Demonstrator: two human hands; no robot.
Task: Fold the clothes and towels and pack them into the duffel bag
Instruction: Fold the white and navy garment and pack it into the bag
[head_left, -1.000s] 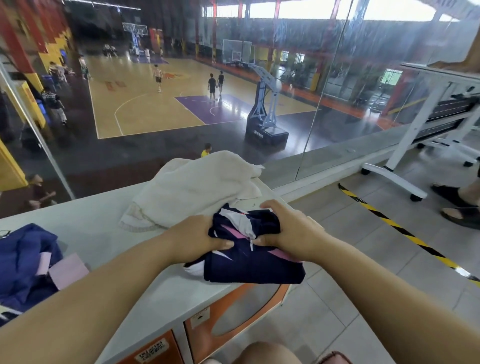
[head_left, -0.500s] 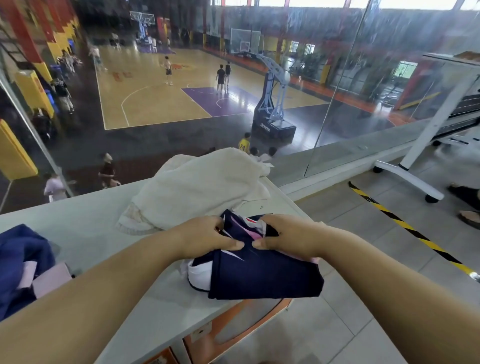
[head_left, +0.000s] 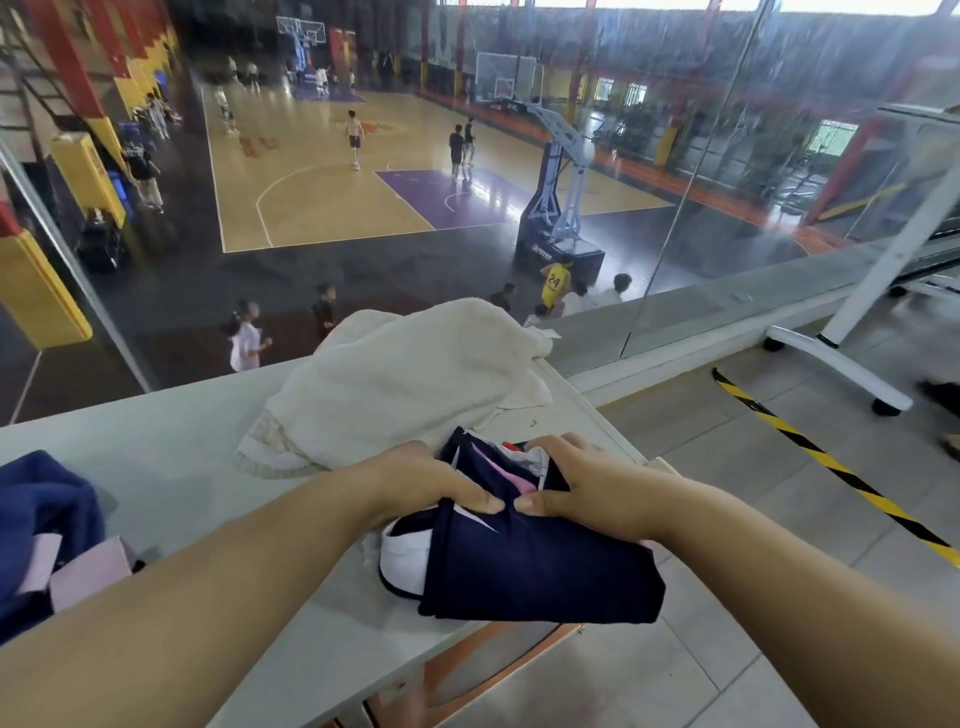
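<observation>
A navy garment with white and pink panels lies bunched at the right end of the pale grey counter, partly hanging over its edge. My left hand and my right hand both grip its top fold, thumbs almost touching. Just behind them a cream towel sits in a loose heap. At the far left edge lies a blue item with pale pink fabric against it. No duffel bag can be made out for certain.
A glass wall rises behind the counter, overlooking a basketball court with people. To the right is tiled floor with a yellow-black tape line and a white wheeled stand. Orange locker doors show under the counter.
My hands have drawn the navy garment toward me and tightened the fold, so more plain navy cloth faces up. The view tipped upward slightly.
</observation>
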